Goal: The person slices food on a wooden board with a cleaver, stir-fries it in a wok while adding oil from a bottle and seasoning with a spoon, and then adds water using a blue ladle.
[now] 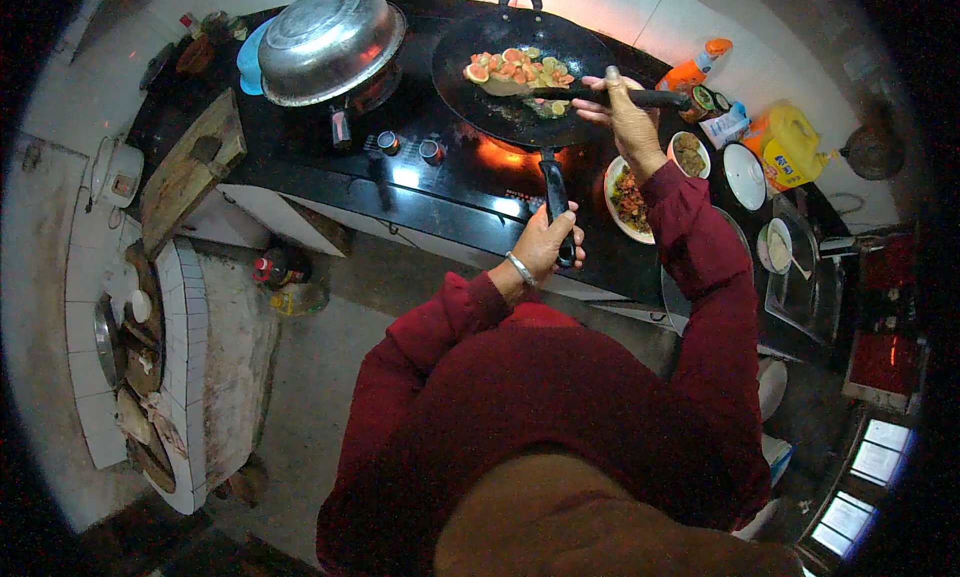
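Note:
My left hand (545, 239) is closed round the black handle of a wok (590, 52), which sits over a lit burner with orange flame glowing beneath it. In my right hand (628, 117) is the dark handle of a spatula (560, 94), its blade reaching into the wok. Against that blade lie sliced vegetables (515, 69), orange and pale green, heaped on the wok's far left side. A bowl of chopped red and green food (630, 199) stands just below my right wrist.
A large metal basin (325, 42) covers the left burner. Right of the wok stand a small bowl of brown food (690, 154), a white bowl (743, 175), an orange bottle (695, 65) and a yellow jug (790, 145). A wooden board (195, 167) leans at the counter's left end.

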